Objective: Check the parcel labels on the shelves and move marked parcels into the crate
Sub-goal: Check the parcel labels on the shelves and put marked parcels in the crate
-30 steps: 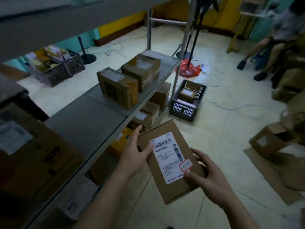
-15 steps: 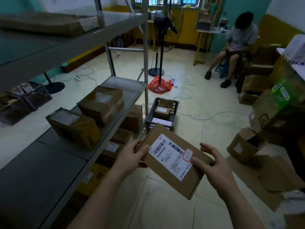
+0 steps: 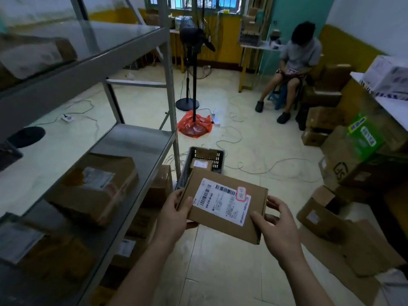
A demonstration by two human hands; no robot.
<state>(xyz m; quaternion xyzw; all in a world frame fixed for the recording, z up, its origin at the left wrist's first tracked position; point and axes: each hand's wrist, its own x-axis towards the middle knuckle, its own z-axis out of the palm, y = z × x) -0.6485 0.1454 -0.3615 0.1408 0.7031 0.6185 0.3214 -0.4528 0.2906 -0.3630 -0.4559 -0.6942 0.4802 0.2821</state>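
Holding the parcel (image 3: 223, 206) in both hands above the floor, I have it flatter and closer to level than half a second ago, when it tilted down to my right. My left hand (image 3: 174, 214) grips its left end, thumb on top near the label (image 3: 221, 202), fingers curled under. My right hand (image 3: 277, 226) grips the right end, thumb at the near right corner, fingers spread along the far edge; earlier that thumb lay just below the red-edged sticker (image 3: 241, 193), and now it sits lower, clear of the label. The sticker is at the label's far right corner.

My view has lifted since the earlier frames: the crate (image 3: 204, 161) now lies just beyond the parcel's far edge, on the floor by the shelf post (image 3: 170, 89), with a small box (image 3: 201, 165) inside. A second ago the crate was well apart from the parcel, further up the floor.

On the middle shelf (image 3: 132, 142) to my left, one box (image 3: 92, 186) sits near the front edge, another (image 3: 33, 246) nearer me. More boxes fill the shelf below (image 3: 159, 184). A fan stand (image 3: 187, 85) and a red bag (image 3: 194, 127) are beyond the crate. A seated person (image 3: 293, 69) is at the far right, beside stacked cartons (image 3: 353, 155).
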